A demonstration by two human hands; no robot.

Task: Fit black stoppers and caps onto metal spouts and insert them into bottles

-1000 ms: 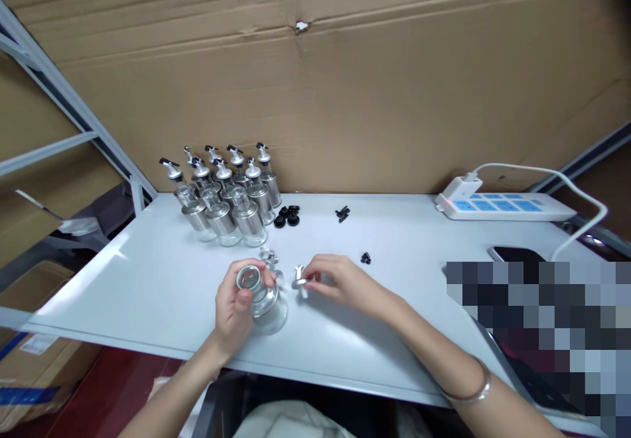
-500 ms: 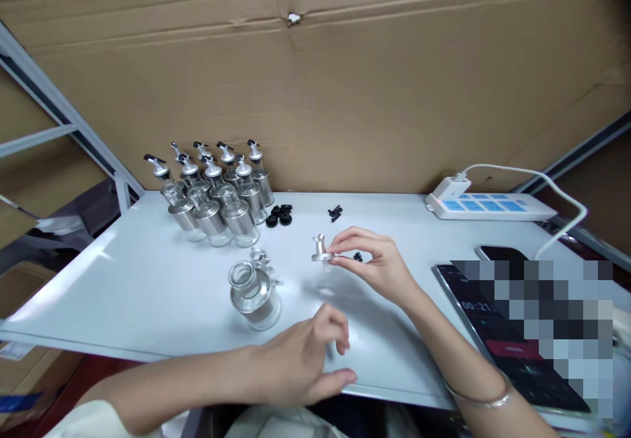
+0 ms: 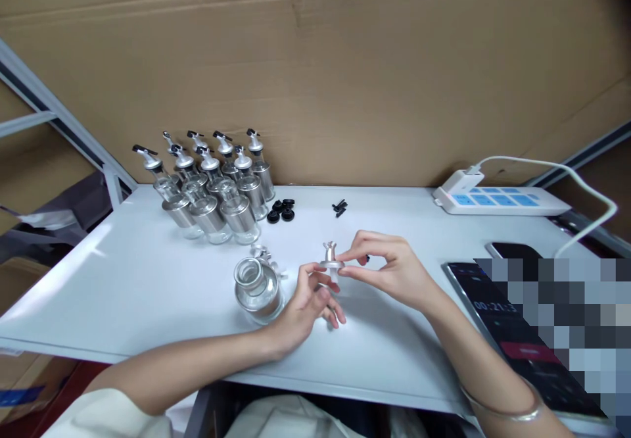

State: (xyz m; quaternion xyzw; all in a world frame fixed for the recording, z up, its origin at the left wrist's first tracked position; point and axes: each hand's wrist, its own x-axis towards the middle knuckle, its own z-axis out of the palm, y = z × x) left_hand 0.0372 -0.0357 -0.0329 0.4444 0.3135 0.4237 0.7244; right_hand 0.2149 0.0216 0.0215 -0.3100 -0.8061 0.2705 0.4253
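Note:
My right hand (image 3: 389, 270) pinches a small silver pourer cap (image 3: 330, 257) just above the white table (image 3: 148, 293). My left hand (image 3: 308, 303) reaches up to the same cap, its fingertips touching the underside, the other fingers loosely curled. An uncapped glass bottle (image 3: 257, 288) with a metal band stands just left of my left hand. Small silver parts (image 3: 260, 252) lie behind that bottle.
A cluster of capped glass bottles (image 3: 211, 181) stands at the back left. Black rubber rings (image 3: 280, 210) and small black clips (image 3: 340, 208) lie behind my hands. A white power strip (image 3: 497, 201) sits back right; a phone (image 3: 507, 249) and a dark tablet (image 3: 497, 319) lie on the right.
My left hand let go of the glass bottle, dropped to the front edge, then rose to the cap. My right hand lifted the cap and brought it toward the middle.

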